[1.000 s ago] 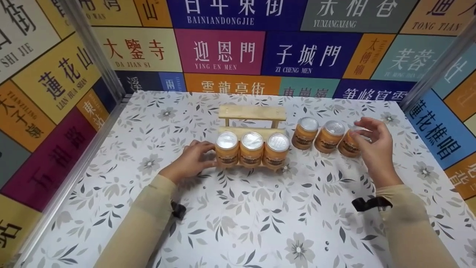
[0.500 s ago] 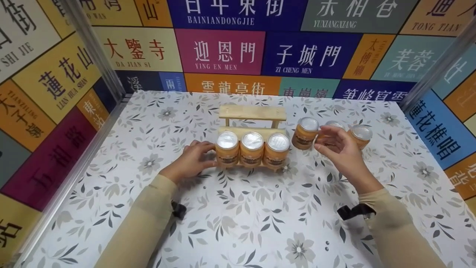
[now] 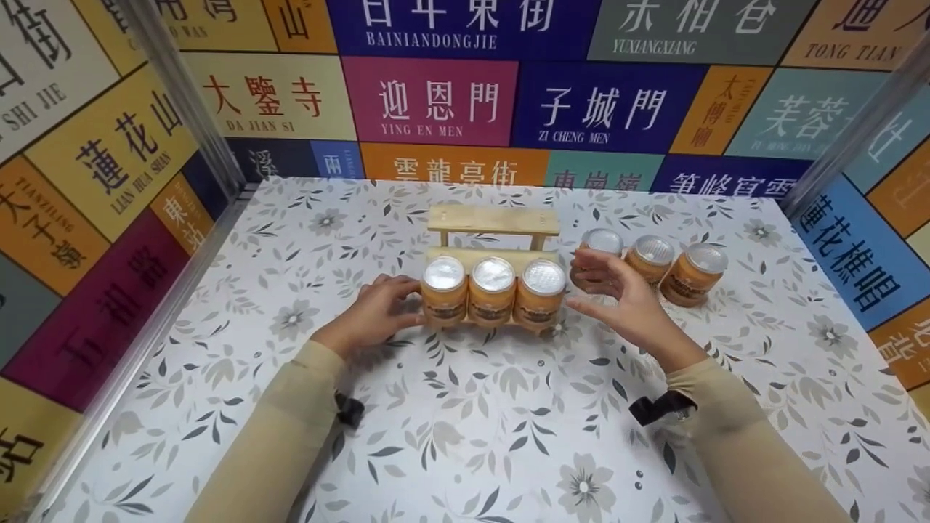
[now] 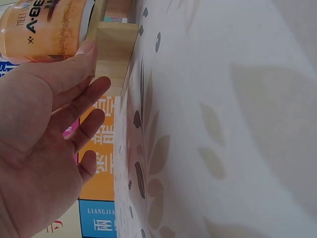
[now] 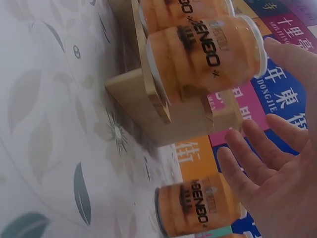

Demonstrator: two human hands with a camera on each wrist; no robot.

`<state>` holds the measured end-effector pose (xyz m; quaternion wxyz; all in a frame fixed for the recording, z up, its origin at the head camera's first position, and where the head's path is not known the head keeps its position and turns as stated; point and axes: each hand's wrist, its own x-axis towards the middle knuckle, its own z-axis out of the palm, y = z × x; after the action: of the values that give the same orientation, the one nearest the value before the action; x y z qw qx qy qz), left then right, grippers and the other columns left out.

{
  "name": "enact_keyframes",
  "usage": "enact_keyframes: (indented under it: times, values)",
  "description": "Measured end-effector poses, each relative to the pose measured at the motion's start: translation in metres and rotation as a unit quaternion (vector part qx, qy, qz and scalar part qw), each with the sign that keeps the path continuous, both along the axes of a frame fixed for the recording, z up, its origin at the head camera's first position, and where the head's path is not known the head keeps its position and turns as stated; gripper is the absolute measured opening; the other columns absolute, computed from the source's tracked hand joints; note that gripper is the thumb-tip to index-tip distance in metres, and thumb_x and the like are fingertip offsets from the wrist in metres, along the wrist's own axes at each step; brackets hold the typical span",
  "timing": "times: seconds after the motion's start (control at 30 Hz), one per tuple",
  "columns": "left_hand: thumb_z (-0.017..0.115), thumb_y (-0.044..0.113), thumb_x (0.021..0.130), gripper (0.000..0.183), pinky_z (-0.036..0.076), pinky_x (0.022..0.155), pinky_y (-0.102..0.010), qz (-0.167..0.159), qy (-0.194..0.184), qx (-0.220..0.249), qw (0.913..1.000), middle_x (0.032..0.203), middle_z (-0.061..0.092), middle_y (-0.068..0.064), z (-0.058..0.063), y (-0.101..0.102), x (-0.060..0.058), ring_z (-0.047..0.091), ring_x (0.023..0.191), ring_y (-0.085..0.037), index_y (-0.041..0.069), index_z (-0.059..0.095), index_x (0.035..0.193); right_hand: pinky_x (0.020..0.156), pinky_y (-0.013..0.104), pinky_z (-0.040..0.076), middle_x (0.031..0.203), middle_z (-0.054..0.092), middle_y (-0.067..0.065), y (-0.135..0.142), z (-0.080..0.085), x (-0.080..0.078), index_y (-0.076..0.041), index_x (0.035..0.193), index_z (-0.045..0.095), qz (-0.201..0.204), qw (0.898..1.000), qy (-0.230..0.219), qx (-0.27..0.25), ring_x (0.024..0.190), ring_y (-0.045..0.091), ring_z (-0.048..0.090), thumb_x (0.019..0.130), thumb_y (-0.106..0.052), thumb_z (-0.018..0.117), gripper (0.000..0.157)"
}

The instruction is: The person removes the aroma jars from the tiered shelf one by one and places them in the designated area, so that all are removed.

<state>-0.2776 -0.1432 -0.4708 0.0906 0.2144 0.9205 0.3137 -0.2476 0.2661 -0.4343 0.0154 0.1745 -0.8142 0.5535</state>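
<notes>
Three orange cans with silvery lids, the left can [image 3: 444, 298], middle can [image 3: 491, 296] and right can [image 3: 540, 296], stand upright in a wooden carrier [image 3: 494, 220] with a raised handle bar. My left hand [image 3: 369, 311] is at the carrier's left end. In the left wrist view its thumb [image 4: 83, 62] touches the carrier's edge beside the can's base, and the other fingers are spread loosely. My right hand [image 3: 628, 305] is just off the carrier's right end, fingers apart and holding nothing. It partly hides a loose can [image 3: 604, 242] behind it.
Two more loose cans, one nearer [image 3: 652, 256] and one farther right [image 3: 694, 274], stand upright right of the carrier. The table [image 3: 450, 436] wears a leaf-patterned cover. Panels with printed characters [image 3: 429, 102] wall in the back and both sides.
My right hand has moved left from the rightmost loose can, past the middle one, to near the carrier's right end. The left hand and the carrier have stayed in place.
</notes>
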Motion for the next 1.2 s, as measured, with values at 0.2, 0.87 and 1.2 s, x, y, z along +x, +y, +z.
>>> enact_keyframes:
  times: [0.2, 0.87, 1.2]
  values:
    - [0.078, 0.034, 0.092, 0.064, 0.030, 0.115, -0.052, 0.001, 0.002, 0.005, 1.0000, 0.146, 0.060, -0.005, 0.000, -0.002, 0.001, 0.049, 0.135, -0.027, 0.013, 0.056, 0.148, 0.110, 0.040, 0.047, 0.143, 0.059, 0.008, -0.017, -0.002, -0.002, -0.009, 0.150, 0.049, 0.002, 1.000, -0.004, 0.006, 0.125, 0.022, 0.058, 0.087, -0.016, 0.085, 0.073]
    - [0.078, 0.034, 0.091, 0.067, 0.026, 0.119, -0.056, 0.004, 0.003, 0.010, 0.9999, 0.149, 0.057, -0.007, -0.003, -0.004, 0.002, 0.048, 0.137, -0.029, 0.013, 0.054, 0.150, 0.095, 0.031, 0.052, 0.134, 0.064, 0.009, -0.042, -0.009, -0.003, -0.009, 0.141, 0.058, 0.001, 1.000, -0.006, -0.025, 0.118, 0.019, 0.061, 0.084, -0.011, 0.086, 0.063]
    - [0.078, 0.034, 0.092, 0.063, 0.028, 0.115, -0.054, 0.002, 0.003, 0.014, 0.9999, 0.146, 0.059, -0.005, -0.001, -0.001, 0.002, 0.049, 0.134, -0.027, 0.014, 0.056, 0.149, 0.094, 0.037, 0.052, 0.129, 0.067, 0.010, -0.041, -0.009, -0.004, -0.006, 0.135, 0.061, -0.009, 0.999, 0.001, -0.048, 0.114, 0.017, 0.063, 0.083, -0.009, 0.086, 0.058]
